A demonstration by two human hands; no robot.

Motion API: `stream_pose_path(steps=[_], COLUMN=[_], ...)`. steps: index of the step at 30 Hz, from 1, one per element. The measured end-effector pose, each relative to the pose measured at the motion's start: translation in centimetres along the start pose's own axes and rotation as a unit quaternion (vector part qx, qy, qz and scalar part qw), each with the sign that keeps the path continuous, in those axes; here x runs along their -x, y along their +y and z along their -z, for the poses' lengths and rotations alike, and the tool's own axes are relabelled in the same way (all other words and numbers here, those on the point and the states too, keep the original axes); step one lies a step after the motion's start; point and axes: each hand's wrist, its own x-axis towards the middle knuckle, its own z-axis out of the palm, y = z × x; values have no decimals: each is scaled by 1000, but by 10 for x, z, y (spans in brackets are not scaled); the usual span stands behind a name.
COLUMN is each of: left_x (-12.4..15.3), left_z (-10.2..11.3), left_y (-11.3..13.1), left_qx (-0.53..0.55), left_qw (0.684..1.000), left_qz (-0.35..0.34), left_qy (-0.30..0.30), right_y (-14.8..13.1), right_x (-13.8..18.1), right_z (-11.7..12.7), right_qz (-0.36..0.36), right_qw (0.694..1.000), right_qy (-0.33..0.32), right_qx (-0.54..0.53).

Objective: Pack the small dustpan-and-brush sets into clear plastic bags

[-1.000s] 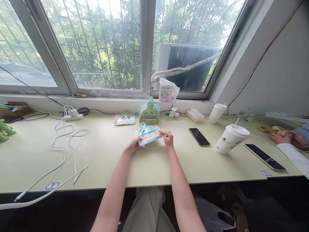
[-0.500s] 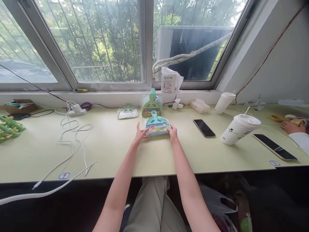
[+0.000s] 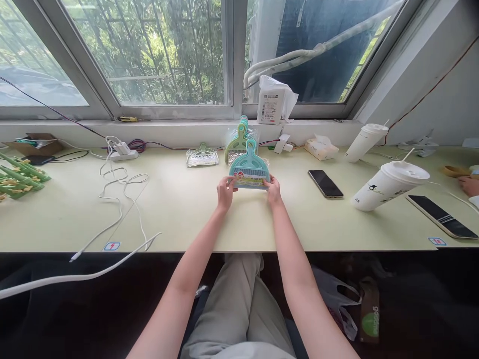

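Bright window (image 3: 149, 50) daylight, sharp focus, wide-angle edge distortion

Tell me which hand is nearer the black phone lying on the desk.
Right. The right hand grips the teal dustpan pack just left of the black phone; the left hand holds the pack's far side.

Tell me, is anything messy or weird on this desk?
Mostly the white cable: it loops loose over the desk and hangs off the front edge. Nothing looks spilled or broken. Both hands, left and right, hold the dustpan set upright.

bare table (image 3: 194, 214) near; upright dustpan stack (image 3: 238, 143) blocks behind.
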Motion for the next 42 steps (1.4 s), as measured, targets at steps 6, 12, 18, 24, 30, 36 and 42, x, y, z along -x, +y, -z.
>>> stream_pose_path(steps=[6,12,18,24,30,36,42], left_x=[-15,-57,-125,-183,-193,-194,-188], left_z=[20,30,6,-9,-17,-16,-19], left_y=[-11,-36,-56,-86,-95,-97,-92], left_qx=[-130,-228,-175,-174,-201,-225,-284], left_qw=[991,974,982,968,976,972,955], left_qz=[-24,-9,-9,18,1,-22,-46], left_qy=[3,-19,66,180,84,55,67], right_y=[10,23,35,56,63,64,61], right_x=[-4,-22,-88,-147,-154,-152,-151], right_z=[-2,-23,-53,-76,-70,-71,-72], right_qz=[82,190,240,252,196,177,157], right_qw=[992,932,898,893,887,890,874], right_qy=[16,86,92,144,131,112,113], right_qx=[95,297,357,344,397,404,446])
